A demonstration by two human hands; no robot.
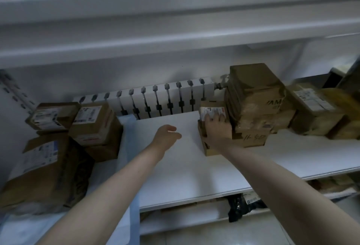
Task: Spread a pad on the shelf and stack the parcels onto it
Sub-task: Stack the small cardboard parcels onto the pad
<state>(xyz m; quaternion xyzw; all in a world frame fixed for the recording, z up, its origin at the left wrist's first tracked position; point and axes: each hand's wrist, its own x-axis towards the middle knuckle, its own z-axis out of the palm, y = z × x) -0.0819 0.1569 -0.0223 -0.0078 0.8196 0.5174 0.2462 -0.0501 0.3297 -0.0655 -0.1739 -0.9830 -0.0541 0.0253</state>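
Head view. Shelf [194,166]: white, middle part bare. Pad [130,137]: white with a blue edge, lies on the left part of the shelf; the blue edge runs from the back to the front lip and past it. Left parcels [95,122]: four brown boxes visible on the pad, stacked, labels mostly facing up. Right hand [218,129] is on the small parcel [212,110], a labelled box at the left side of the right pile. Its fingers [209,118] are curled over the labelled face and hold it; thumb hidden. The small parcel sits on another brown box [206,147], on bare shelf, off the pad. Just beside it on the right is the big parcel [253,96], taped, on top of a flat box [251,138] with handwriting. More parcels [315,112] further right, blurred. Left hand [168,132] is over the bare shelf between pad and right pile, its fingers loosely curled, narrow, holding nothing; contact with the shelf cannot be told. Radiator [155,98] stands behind the shelf at the wall. Lower shelf [194,223] carries a black bag [239,207].
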